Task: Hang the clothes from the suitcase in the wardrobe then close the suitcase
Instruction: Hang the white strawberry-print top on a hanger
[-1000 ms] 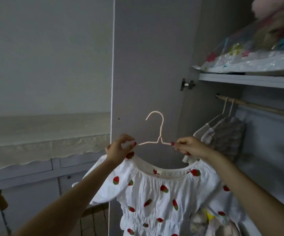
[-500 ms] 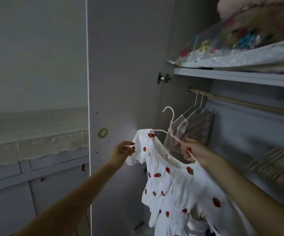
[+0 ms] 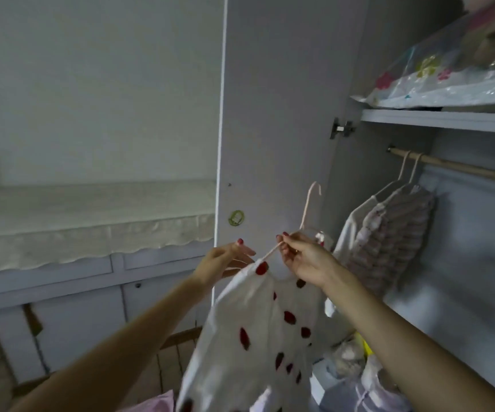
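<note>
A white dress with red strawberry prints [image 3: 258, 328] hangs on a pale pink hanger [image 3: 310, 205] in front of the open wardrobe. My right hand [image 3: 304, 258] pinches the hanger's arm near the neck. My left hand [image 3: 225, 263] is at the dress's near shoulder with fingers extended, touching the fabric edge. The hanger's hook points up, below and left of the wooden rail [image 3: 460, 169]. Two garments [image 3: 388, 233] hang on that rail. The suitcase is out of view.
The open wardrobe door [image 3: 278, 114] stands just behind the hanger. A shelf [image 3: 442, 120] above the rail holds a plastic bedding bag [image 3: 448, 78]. Bags and bundles [image 3: 356, 370] lie on the wardrobe floor. A cloth-covered cabinet [image 3: 91, 221] runs along the left wall.
The dress and hanger have turned edge-on and dropped slightly away from the rail. My right hand has shifted along the hanger; my left hand has come back to the near shoulder.
</note>
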